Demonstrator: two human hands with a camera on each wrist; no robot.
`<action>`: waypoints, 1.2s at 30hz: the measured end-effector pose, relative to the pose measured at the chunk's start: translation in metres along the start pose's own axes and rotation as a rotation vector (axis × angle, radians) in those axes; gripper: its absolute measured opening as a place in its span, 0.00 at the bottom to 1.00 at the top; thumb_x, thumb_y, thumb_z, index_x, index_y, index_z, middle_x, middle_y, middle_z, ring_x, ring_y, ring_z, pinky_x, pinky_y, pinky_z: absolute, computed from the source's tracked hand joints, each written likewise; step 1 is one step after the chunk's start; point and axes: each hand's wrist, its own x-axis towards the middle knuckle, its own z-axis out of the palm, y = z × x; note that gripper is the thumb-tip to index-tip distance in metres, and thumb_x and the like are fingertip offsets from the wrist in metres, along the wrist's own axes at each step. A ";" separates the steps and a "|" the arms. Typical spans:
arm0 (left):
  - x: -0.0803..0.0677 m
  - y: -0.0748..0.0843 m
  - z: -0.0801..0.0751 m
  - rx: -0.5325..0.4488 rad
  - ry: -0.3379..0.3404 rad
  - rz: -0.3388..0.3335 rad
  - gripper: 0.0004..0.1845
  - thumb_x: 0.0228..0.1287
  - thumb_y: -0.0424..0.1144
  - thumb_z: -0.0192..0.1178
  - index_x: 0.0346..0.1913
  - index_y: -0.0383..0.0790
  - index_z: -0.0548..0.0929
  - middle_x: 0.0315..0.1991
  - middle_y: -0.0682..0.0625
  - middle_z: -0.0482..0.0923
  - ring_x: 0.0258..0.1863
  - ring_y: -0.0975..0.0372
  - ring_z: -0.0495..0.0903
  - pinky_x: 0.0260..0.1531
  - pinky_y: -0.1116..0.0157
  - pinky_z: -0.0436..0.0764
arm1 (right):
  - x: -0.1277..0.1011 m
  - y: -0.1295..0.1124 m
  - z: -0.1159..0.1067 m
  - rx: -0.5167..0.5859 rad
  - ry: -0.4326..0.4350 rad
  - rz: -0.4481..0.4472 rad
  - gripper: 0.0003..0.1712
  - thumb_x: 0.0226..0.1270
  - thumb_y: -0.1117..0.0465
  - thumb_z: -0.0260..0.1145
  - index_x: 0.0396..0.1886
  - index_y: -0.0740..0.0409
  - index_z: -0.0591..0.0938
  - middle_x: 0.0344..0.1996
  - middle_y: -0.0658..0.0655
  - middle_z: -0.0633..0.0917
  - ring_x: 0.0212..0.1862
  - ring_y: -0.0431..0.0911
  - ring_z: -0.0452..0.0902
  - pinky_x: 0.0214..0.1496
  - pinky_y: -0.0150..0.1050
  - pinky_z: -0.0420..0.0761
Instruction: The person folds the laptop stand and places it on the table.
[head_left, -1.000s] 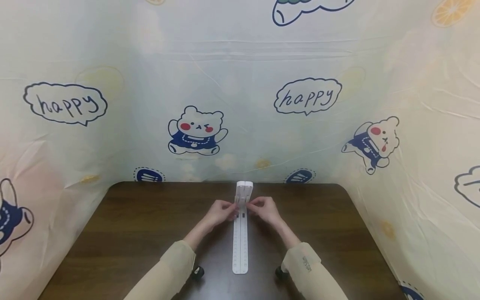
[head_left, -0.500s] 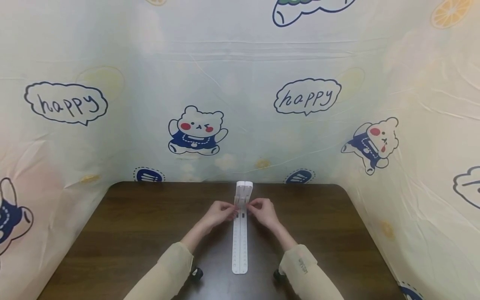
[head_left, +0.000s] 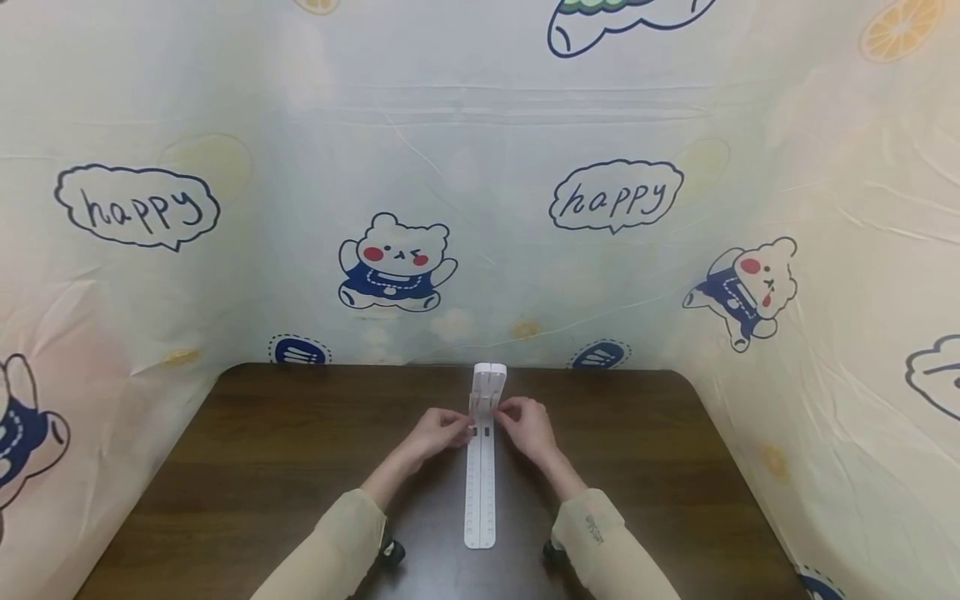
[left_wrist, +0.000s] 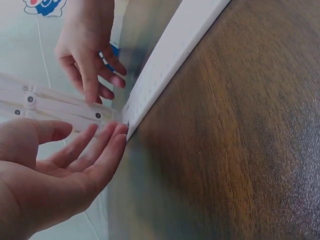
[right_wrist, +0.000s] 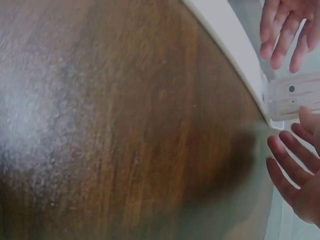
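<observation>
A white folding stand (head_left: pixel 481 492) lies lengthwise on the table, its long slotted base pointing toward me. At the far end a hinged upright part (head_left: pixel 489 383) rises from the base; small screws show on it in both wrist views. My left hand (head_left: pixel 437 432) is at the left side of the hinge, with fingers loosely extended and thumb apart in the left wrist view. On the other side my right hand (head_left: pixel 529 427) has its fingers spread beside the hinge, holding nothing in the right wrist view. Whether fingertips touch the stand is hard to tell.
The dark wooden table (head_left: pixel 285 450) ends at a pale printed curtain (head_left: pixel 495 275), which also hangs along both sides. A black wrist device (head_left: pixel 392 552) shows under the left sleeve, and another (head_left: pixel 553 553) under the right.
Both hands have come slightly lower, toward me, along the sides of the stand. My right forearm has shifted a little to the left. The stand has not visibly moved.
</observation>
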 end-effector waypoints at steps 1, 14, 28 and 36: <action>-0.001 -0.001 0.000 -0.004 0.004 -0.003 0.19 0.84 0.39 0.59 0.61 0.25 0.86 0.53 0.33 0.91 0.54 0.46 0.93 0.60 0.51 0.92 | -0.001 0.000 0.000 -0.015 0.002 -0.011 0.12 0.80 0.56 0.73 0.55 0.55 0.92 0.52 0.59 0.94 0.49 0.50 0.90 0.54 0.48 0.91; -0.011 0.012 -0.004 -0.007 0.094 0.035 0.21 0.88 0.38 0.52 0.62 0.22 0.84 0.55 0.28 0.89 0.56 0.39 0.91 0.61 0.45 0.90 | -0.008 0.008 -0.004 0.029 0.037 -0.013 0.14 0.81 0.60 0.70 0.58 0.59 0.92 0.55 0.63 0.94 0.58 0.57 0.92 0.63 0.54 0.92; -0.029 0.070 -0.012 0.052 0.128 0.016 0.51 0.83 0.75 0.39 0.76 0.27 0.76 0.73 0.30 0.79 0.73 0.38 0.80 0.77 0.41 0.78 | -0.021 -0.050 -0.053 0.359 0.010 0.168 0.50 0.85 0.25 0.46 0.56 0.68 0.91 0.53 0.68 0.94 0.53 0.60 0.94 0.63 0.56 0.91; -0.036 0.081 -0.008 0.070 0.109 0.017 0.57 0.76 0.81 0.40 0.77 0.29 0.75 0.75 0.30 0.77 0.74 0.36 0.80 0.77 0.35 0.76 | -0.031 -0.077 -0.065 0.324 -0.114 0.157 0.59 0.79 0.17 0.42 0.73 0.64 0.82 0.71 0.68 0.85 0.74 0.64 0.81 0.80 0.67 0.76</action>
